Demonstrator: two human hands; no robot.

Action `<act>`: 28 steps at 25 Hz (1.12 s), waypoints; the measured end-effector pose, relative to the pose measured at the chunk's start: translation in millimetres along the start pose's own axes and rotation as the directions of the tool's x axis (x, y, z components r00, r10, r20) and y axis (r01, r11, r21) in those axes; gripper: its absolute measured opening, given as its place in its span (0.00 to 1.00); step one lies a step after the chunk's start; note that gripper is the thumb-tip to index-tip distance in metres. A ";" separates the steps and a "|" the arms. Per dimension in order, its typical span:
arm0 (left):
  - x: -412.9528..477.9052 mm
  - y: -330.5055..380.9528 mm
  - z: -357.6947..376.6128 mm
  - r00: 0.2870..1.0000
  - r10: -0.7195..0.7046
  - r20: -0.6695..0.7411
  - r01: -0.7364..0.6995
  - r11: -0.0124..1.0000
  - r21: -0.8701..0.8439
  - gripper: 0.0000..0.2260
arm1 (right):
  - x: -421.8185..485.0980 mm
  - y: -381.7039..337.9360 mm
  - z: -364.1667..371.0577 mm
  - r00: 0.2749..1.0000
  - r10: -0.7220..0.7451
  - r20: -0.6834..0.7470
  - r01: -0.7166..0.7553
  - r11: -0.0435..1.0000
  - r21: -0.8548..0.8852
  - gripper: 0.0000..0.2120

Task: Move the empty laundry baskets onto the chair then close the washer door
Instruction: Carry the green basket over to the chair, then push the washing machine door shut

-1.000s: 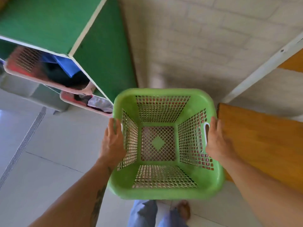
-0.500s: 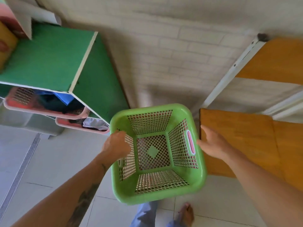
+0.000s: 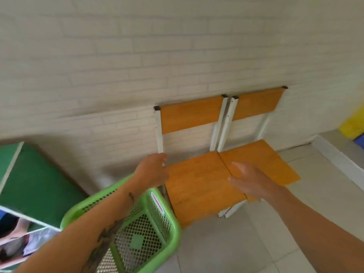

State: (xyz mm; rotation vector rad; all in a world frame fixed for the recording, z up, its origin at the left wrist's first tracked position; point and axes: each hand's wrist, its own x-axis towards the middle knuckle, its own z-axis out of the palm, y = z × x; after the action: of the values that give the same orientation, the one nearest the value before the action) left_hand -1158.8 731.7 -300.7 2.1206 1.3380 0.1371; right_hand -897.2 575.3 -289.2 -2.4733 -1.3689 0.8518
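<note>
An empty green laundry basket [image 3: 173, 229] with mesh sides sits low at the bottom left, under my left forearm, and neither hand holds it. Just right of it, against the brick wall, stands a chair [image 3: 199, 186] with an orange wooden seat and a white metal frame. My left hand [image 3: 151, 170] is at the seat's back left corner by the white post, with its fingers curled there. My right hand [image 3: 250, 178] hovers above the seat's right edge, fingers straight and holding nothing. No washer is in view.
A second matching chair [image 3: 262, 160] stands close against the first on its right. A green cabinet [image 3: 35, 180] at the left holds pink baskets of clothes [image 3: 19, 247]. A white raised kerb [image 3: 338, 160] and a yellow object [image 3: 352, 125] are at the far right.
My view has swung right and up to the chairs. Both hands have let go of the green basket. My left hand has reached the chair's corner and my right hand is over the seat.
</note>
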 end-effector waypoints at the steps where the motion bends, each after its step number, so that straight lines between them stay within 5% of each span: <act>1: -2.9 43.2 7.1 0.998 0.061 -0.012 -0.061 0.998 -0.007 0.22 | -20.5 27.6 -27.5 0.998 0.019 -0.055 -0.017 0.999 0.035 0.34; 6: -40.5 247.8 74.7 0.935 0.354 -0.012 -0.354 0.935 -0.006 0.19 | -130.0 165.0 -140.5 0.945 0.118 -0.304 -0.085 0.989 0.117 0.34; 12: -88.2 467.1 166.3 0.775 0.618 0.136 -0.623 0.782 -0.001 0.17 | -261.9 327.6 -225.3 0.777 0.341 -0.530 -0.301 0.940 0.163 0.32; 19: -101.9 656.7 278.3 0.586 0.784 0.204 -0.796 0.605 -0.037 0.13 | -356.1 477.8 -272.2 0.571 0.569 -0.592 -0.467 0.818 0.335 0.28; 28: -34.5 852.9 423.1 0.433 0.864 0.257 -0.880 0.466 -0.086 0.12 | -324.1 650.6 -374.3 0.466 0.671 -0.576 -0.517 0.735 0.438 0.33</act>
State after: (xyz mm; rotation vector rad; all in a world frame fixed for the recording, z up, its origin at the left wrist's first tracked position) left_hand -341.0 263.0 -162.8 2.5666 -0.0678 0.2180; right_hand -352.2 -13.3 -131.3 -2.6544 -0.0986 0.0185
